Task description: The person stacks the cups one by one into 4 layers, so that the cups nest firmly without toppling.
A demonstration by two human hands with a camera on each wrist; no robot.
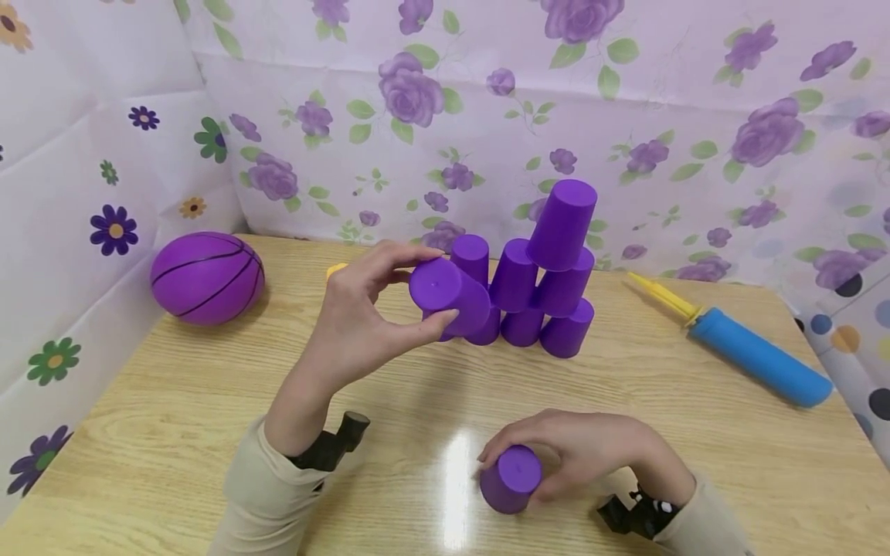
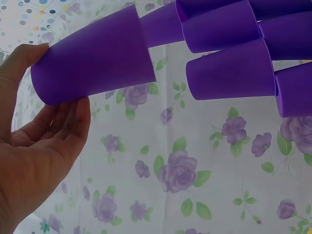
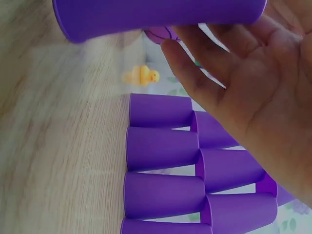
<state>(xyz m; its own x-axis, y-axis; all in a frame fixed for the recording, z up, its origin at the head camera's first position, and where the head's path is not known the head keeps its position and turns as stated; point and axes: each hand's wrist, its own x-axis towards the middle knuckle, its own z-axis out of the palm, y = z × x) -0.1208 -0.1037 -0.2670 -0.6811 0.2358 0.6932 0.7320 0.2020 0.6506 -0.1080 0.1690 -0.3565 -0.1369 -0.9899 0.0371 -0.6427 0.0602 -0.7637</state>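
Observation:
Upside-down purple cups point(image 1: 513, 278) stand in stacked rows at the back of the table, with a single cup point(image 1: 565, 224) topping the right side. Between thumb and fingers, my left hand point(image 1: 354, 316) holds a tilted purple cup point(image 1: 455, 297) by its base end, in front of the stack's left side. The left wrist view shows that cup point(image 2: 97, 61) beside the stacked ones; whether it touches them I cannot tell. Nearer the front, my right hand point(image 1: 584, 448) grips another upside-down purple cup point(image 1: 511, 479) at its sides. Whether its rim meets the table is unclear.
A purple ball point(image 1: 208, 278) with black lines sits at the table's left. The right side has a blue hand pump point(image 1: 761, 355) with a yellow nozzle. A yellow toy duck point(image 3: 145, 76) stands beyond the stack. Flowered cloth point(image 1: 348, 170) hangs behind the table.

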